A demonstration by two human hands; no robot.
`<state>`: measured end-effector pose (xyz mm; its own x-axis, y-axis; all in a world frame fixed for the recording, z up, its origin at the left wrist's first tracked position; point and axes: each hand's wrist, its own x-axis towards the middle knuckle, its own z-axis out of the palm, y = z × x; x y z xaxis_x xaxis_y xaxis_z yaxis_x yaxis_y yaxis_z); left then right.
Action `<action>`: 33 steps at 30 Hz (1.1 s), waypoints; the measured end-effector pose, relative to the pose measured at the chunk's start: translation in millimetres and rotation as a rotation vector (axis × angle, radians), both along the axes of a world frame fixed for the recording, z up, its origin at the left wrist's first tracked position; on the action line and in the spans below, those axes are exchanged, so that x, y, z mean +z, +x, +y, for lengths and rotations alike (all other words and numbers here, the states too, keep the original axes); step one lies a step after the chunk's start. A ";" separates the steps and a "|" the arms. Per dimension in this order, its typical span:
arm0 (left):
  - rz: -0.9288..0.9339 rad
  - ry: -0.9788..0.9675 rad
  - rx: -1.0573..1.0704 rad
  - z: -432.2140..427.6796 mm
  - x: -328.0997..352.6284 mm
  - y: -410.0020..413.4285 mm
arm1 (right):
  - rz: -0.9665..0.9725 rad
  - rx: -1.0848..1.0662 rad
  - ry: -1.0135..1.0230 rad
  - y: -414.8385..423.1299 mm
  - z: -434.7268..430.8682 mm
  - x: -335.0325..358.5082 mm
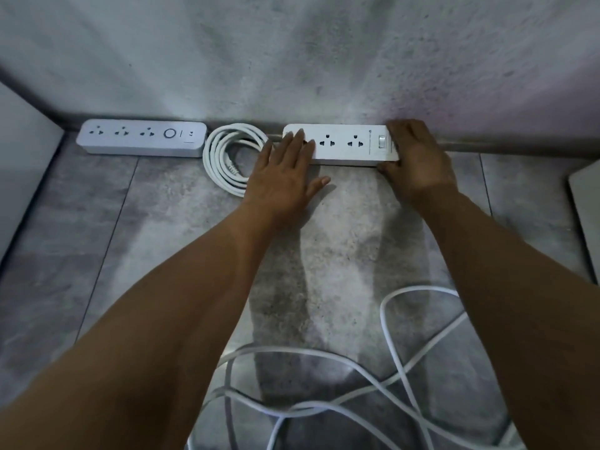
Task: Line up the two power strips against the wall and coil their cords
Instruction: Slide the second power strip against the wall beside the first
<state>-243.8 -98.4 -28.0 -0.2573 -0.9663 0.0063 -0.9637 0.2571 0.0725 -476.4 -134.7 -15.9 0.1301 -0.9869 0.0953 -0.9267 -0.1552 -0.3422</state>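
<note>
The right power strip (344, 144) lies against the far wall (292, 60). The left hand (285, 170) rests flat on its left end (hiding a socket), and the right hand (418, 157) grips its right end. A loose cord (418, 288) is cut off at the near edge.

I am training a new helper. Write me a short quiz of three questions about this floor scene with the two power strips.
1. True or false: the left power strip lies along the wall.
2. What lies between the two strips? A) a coiled cord B) a shoe C) a book
3. Short answer: which rests flat on the right power strip, the left hand or the right hand?
Key: 1 true; 2 A; 3 left hand.
</note>
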 end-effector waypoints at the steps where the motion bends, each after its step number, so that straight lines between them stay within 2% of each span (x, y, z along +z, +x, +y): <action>1: -0.013 -0.002 0.004 0.7 -0.8 -0.5 | 0.018 -0.012 -0.028 1.9 1.6 -4.9; 5: -0.076 -0.007 0.005 7.4 -5.7 -3.1 | 0.189 -0.061 -0.131 9.0 7.3 -25.3; 12: -0.145 0.032 0.084 9.1 -9.0 -15.6 | 0.175 -0.110 -0.107 17.7 12.8 -27.8; 17: -0.153 0.064 0.097 7.2 0.1 -19.1 | 0.245 -0.076 -0.027 13.0 27.9 -25.2; 23: -0.102 0.100 0.081 14.6 18.0 -25.7 | 0.228 -0.064 -0.088 -4.1 57.0 -15.1; 33: 0.033 0.148 0.037 94.7 50.1 -42.0 | 0.143 -0.193 -0.187 -44.2 151.9 21.6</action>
<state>-285.8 -3.6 22.1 -0.2234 -0.9661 -0.1292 -0.9688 0.2054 0.1390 -520.6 17.3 5.7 -0.0330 -0.9618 0.2717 -0.9819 -0.0195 -0.1883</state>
